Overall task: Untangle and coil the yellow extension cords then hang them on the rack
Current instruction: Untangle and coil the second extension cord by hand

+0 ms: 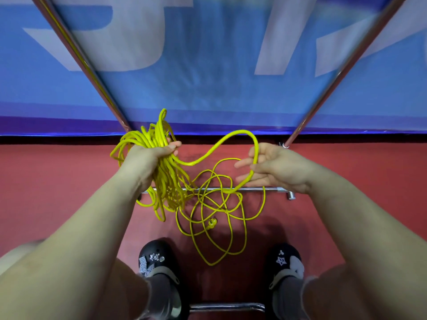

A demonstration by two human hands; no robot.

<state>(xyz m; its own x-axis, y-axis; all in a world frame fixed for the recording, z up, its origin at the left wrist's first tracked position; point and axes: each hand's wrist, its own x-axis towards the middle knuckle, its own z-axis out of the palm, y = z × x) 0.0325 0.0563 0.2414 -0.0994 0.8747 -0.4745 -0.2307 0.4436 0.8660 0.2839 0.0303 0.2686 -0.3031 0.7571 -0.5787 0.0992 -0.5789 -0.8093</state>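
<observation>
The yellow extension cord [161, 158] is partly gathered into a thick bundle of loops, and this bundle is in the left hand [147, 158], above the red floor [57, 181]. The fingers of the left hand are closed around the middle of the bundle; some loops stand up above the fist and the others hang down below it. How many loops are in the bundle is hard to count, because they cover each other.

From the bundle one strand goes in an arc to the right hand [275, 167]. The right hand is half open, its fingers [242, 163] are apart and only a little bent, and the strand passes across the palm; I cannot tell if the thumb presses on it.

The rest of the cord lies in loose tangled loops on the floor, below the right hand and between the two black clogs [159, 257]. A yellow plug [212, 223] lies among these loops, small and not clear.

A horizontal metal bar [272, 189] of the rack crosses behind the hanging cord, just under the right hand. Two slanted metal poles [80, 58] go up from the floor and are cut off by the top edge. Behind them hangs a blue banner [208, 77] with big pale letters, blurred and only partly visible.
</observation>
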